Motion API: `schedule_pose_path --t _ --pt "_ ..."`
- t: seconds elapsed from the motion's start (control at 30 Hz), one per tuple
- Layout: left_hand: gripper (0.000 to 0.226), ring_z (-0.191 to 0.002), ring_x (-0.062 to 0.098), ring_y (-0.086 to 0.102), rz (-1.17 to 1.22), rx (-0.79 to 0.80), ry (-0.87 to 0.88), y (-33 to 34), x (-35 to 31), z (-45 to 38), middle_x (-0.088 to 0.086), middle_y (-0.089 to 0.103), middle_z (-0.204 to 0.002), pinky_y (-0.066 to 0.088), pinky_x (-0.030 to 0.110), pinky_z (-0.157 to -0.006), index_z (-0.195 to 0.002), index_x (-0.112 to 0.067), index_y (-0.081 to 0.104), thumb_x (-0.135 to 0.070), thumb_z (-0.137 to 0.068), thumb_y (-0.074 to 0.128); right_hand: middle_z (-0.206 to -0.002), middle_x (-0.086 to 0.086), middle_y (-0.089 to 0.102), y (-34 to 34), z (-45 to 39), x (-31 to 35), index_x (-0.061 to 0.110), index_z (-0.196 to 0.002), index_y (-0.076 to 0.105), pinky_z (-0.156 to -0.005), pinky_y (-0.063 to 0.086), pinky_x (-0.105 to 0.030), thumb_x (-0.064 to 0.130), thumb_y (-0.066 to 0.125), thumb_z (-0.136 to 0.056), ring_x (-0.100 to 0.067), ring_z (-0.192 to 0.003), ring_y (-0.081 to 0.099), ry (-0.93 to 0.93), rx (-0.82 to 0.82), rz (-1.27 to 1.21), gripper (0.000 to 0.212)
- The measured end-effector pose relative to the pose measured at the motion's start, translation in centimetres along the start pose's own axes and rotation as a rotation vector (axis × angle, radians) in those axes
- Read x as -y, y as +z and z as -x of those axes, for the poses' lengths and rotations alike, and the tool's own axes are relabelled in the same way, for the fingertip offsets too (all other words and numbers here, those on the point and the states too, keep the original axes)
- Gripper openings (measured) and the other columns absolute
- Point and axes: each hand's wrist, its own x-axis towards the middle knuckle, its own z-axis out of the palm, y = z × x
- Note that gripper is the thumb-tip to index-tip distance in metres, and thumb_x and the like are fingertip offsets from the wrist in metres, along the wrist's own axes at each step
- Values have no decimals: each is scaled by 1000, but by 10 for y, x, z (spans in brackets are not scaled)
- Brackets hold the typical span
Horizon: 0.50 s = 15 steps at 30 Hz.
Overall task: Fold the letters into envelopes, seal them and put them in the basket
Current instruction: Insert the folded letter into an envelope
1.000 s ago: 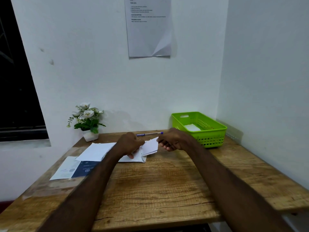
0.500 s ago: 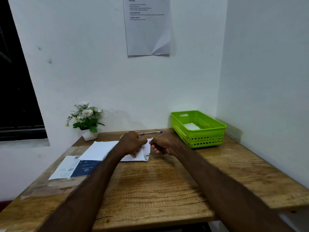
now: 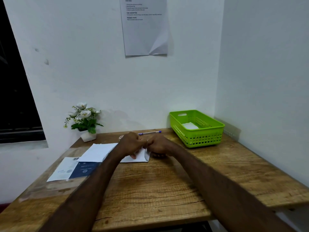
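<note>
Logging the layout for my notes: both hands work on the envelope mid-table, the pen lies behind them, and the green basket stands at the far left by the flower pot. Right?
Not quite. In the head view the green basket stands at the far right, near the side wall; the flower pot is at the far left. The rest holds: both hands on the envelope, pen behind them.

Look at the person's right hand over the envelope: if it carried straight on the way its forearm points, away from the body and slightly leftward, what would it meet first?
Probably the left hand, pressed close against the right hand. Beyond lies the blue-capped pen, then the wall, though depth is unclear.
</note>
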Motion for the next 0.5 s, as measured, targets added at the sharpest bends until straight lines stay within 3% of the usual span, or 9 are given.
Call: schedule_pose_path --t 0.1,0.2,0.3,0.43,0.5 --pt "29 -61 23 66 -10 0 -14 0 1 -2 23 73 -87 57 31 -50 -87 5 70 -22 -94 63 -60 19 59 -7 0 2 20 -115 78 -44 41 -11 7 58 -93 2 -40 53 -91 12 208 33" --pt "24 -65 24 67 -20 8 -26 2 3 -4 20 73 -90 56 29 -48 -81 -2 68 -22 -95 63 -69 7 68 -14 -3 -1 25 -106 81 -46 45 -21 15 61 -92 -2 -42 54 -99 1 293 26" --pt "24 -66 26 67 -35 13 -31 3 5 -5 20 73 -90 54 27 -45 -82 -2 66 -22 -95 62 -62 7 63 -17 -6 -6 21 -93 82 -52 44 -24 24 68 -87 -4 -43 54 -110 -49 366 15" --pt "31 -58 26 66 -55 28 -19 4 9 -6 22 72 -82 52 25 -42 -68 -5 63 -21 -94 60 -88 0 74 -16 -12 -14 24 -88 81 -75 51 -31 25 67 -84 -19 -87 66 -175 -117 436 15" --pt "32 -61 28 67 -35 26 -14 4 8 -4 23 72 -83 54 27 -44 -67 -5 62 -22 -95 60 -94 2 74 -19 -9 -13 29 -98 81 -78 51 -29 22 64 -87 -14 -85 64 -200 -108 423 22"
